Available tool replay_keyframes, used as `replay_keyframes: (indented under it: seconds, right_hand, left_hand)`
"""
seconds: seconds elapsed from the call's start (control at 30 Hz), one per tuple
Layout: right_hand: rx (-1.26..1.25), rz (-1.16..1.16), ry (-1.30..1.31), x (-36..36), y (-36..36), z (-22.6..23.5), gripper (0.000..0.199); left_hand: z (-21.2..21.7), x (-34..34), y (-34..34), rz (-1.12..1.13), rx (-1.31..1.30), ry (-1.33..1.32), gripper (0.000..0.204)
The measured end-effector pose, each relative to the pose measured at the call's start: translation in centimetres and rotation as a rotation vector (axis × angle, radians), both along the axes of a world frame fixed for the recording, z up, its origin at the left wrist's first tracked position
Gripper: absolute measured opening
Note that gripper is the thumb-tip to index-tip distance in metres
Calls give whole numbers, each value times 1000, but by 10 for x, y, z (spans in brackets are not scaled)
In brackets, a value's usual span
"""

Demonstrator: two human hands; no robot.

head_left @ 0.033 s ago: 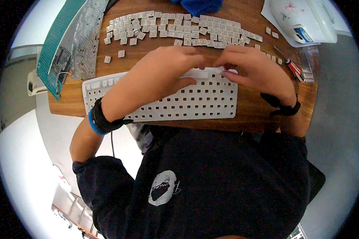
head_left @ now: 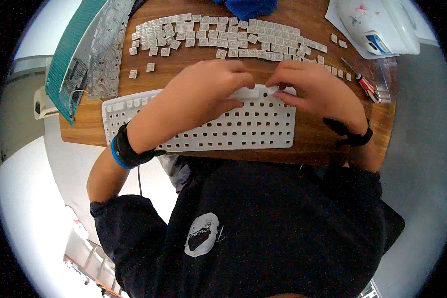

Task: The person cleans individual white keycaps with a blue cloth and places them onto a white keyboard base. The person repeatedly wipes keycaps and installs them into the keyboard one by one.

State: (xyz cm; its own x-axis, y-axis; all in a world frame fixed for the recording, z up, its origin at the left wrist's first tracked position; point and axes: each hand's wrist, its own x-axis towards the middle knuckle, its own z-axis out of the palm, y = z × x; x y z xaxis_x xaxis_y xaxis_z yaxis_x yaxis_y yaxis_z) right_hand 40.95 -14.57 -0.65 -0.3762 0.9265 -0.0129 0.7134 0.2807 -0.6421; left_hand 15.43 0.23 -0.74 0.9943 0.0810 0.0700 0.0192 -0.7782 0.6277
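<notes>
A white keyboard case (head_left: 263,124) with rows of square holes lies near the table's front edge. White keycaps (head_left: 119,106) sit along its far row at the left, and a longer white piece (head_left: 247,93) sits on that row near the right end. My left hand (head_left: 216,84) hovers over the case's far half, its thumb and fingers apart beside this piece. At the far right corner, my right hand (head_left: 303,82) pinches a small white keycap (head_left: 272,91) over the far row. Its fingers partly hide the keycap, so I cannot tell whether it is seated.
Many loose keycaps (head_left: 233,37) lie beyond the case. Clear membrane sheets (head_left: 106,54) and a green cutting mat (head_left: 67,69) are at the left. On the right are a red-handled screwdriver (head_left: 367,88), a clear plastic bag (head_left: 385,74) and a white jug (head_left: 372,25). Blue cloth (head_left: 251,7) lies at the back.
My right hand has shifted slightly, and the keycap in its fingers is a little lower, closer to the far row. My left hand has barely moved.
</notes>
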Motion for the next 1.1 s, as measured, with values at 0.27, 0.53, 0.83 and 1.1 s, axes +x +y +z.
replay_keyframes:
  seconds: [0.27, 0.53, 0.83, 1.1]
  right_hand:
    - [33, -76, -3, -7, -10, -16, 21]
    - [-13, -87, 52, -12, -11, -21, 20]
    - [-24, -130, 53, -18, -14, -21, 24]
    - [21, -64, 38, -20, -8, -14, 25]
  left_hand:
    - [-9, -5, -7, 19, 75, 40, 31]
    - [-3, -3, -10, 36, 77, 113, 30]
    - [1, 2, -14, 22, 137, 96, 30]
    - [-9, 19, -20, 25, 162, 28, 23]
